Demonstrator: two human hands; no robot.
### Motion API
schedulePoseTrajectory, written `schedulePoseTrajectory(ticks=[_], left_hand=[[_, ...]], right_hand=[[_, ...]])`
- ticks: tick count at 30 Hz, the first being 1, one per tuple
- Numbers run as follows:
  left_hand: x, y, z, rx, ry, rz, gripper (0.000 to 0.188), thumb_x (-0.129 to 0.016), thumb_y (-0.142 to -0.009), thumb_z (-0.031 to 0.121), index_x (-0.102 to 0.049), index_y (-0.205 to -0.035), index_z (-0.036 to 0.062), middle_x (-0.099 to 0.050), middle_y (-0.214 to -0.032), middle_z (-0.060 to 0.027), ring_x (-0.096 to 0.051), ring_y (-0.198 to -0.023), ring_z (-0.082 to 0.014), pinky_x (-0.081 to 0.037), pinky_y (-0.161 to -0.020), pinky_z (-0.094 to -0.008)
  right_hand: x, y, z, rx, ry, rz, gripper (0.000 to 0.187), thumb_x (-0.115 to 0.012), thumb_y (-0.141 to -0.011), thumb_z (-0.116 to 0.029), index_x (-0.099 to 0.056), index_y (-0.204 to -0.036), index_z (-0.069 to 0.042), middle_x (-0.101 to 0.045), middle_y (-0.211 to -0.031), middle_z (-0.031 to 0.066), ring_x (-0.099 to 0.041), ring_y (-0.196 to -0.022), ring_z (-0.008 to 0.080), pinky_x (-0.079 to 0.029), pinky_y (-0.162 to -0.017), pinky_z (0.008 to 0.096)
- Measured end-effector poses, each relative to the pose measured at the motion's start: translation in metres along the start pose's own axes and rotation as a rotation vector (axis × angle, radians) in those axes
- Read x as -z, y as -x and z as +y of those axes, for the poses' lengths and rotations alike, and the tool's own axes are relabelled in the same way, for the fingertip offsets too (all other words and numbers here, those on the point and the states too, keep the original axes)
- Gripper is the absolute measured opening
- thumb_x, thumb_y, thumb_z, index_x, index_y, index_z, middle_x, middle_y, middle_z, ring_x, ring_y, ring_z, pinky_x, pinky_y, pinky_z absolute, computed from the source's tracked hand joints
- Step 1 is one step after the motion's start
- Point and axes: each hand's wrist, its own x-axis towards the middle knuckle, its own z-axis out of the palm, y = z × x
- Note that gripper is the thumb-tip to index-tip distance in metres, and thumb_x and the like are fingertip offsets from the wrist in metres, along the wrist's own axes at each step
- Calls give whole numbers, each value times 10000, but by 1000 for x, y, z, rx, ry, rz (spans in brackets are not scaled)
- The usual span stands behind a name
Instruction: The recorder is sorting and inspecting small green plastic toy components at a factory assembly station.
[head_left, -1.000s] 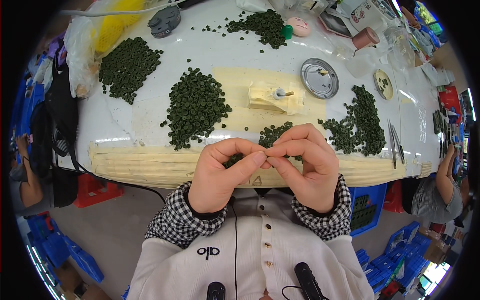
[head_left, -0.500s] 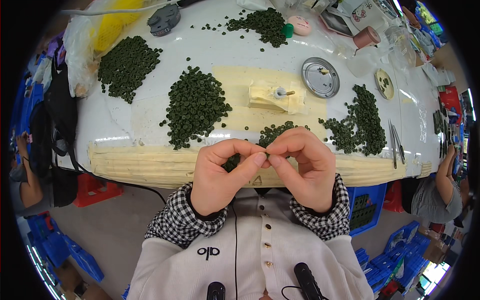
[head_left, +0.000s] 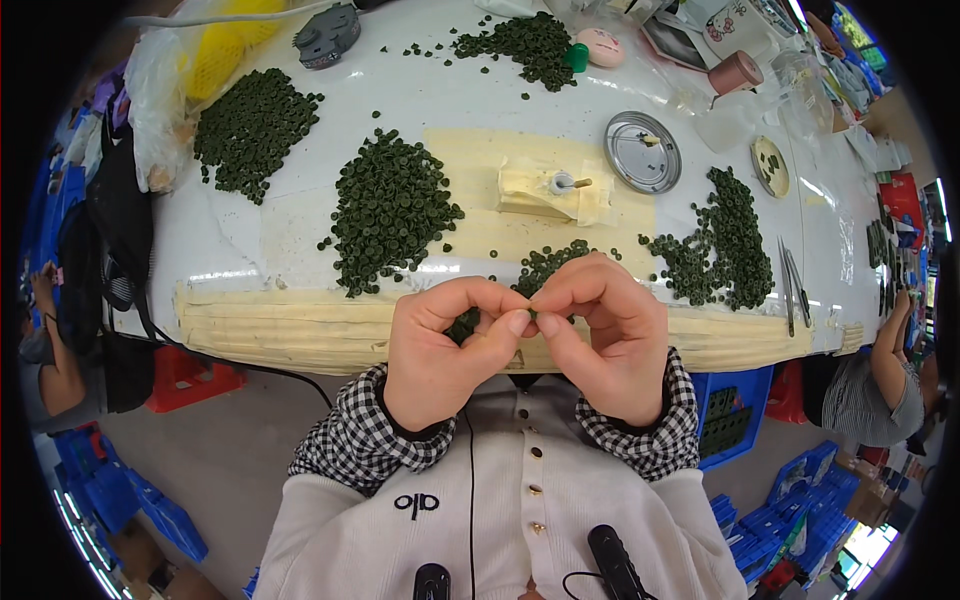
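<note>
Above the table's near edge, my left hand (head_left: 438, 345) and my right hand (head_left: 612, 335) meet fingertip to fingertip. Both are closed in a pinch on one small dark green part (head_left: 531, 313), mostly covered by the fingers. Just behind them lies a small heap of dark green round parts (head_left: 550, 264), partly hidden by my right hand. A larger pile of round green pieces (head_left: 392, 205) spreads to the left of my hands. Beyond them stands a block wrapped in cream tape (head_left: 535, 195), with a short pin (head_left: 580, 183) sticking out of it.
More green pieces form a left pile (head_left: 255, 135), a far pile (head_left: 525, 48) and a right pile (head_left: 738, 245). Tweezers (head_left: 789, 290) lie at right. A round metal lid (head_left: 628, 170) and a cream dish (head_left: 765, 180) sit behind. A blue crate (head_left: 752, 390) is below the table.
Both hands stay pinched together on the small part. My right hand has shifted very slightly to the left; the piles and tools are unchanged.
</note>
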Motion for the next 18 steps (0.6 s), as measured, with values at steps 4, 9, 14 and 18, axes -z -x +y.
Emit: schedulePoseTrajectory(ticks=[4,9,14,18], left_hand=[[-1,1,1,92,195,22,70,-575,-860,30,-617,-901,-7,-615,-754,0,-406,-577,-1,-341,-530,-167],[12,-6,10,272,697,119,113,-485,-942,154,-533,-913,56,-552,-758,-4,-307,-503,-16,-266,-471,-179],[29,-8,11,261,976,150,196,-381,-977,212,-516,-938,78,-526,-755,-26,-308,-501,-49,-259,-458,-193],[22,-6,22,326,953,249,207,-366,-978,185,-522,-1016,54,-530,-760,-33,-323,-516,-51,-264,-461,-194]], right_hand=[[-5,-1,-2,-31,-29,54,123,-599,-780,65,-592,-901,49,-571,-873,89,-609,-774,132,-517,-693,232],[-2,-9,-7,-3,398,129,121,-641,-776,26,-615,-891,0,-586,-739,63,-613,-710,132,-491,-601,231],[-4,-17,4,189,867,48,126,-664,-741,-34,-598,-848,-41,-548,-732,76,-583,-650,204,-472,-547,290],[-20,-25,9,240,1080,16,111,-668,-728,-76,-594,-807,-52,-524,-732,71,-561,-648,237,-465,-553,323]])
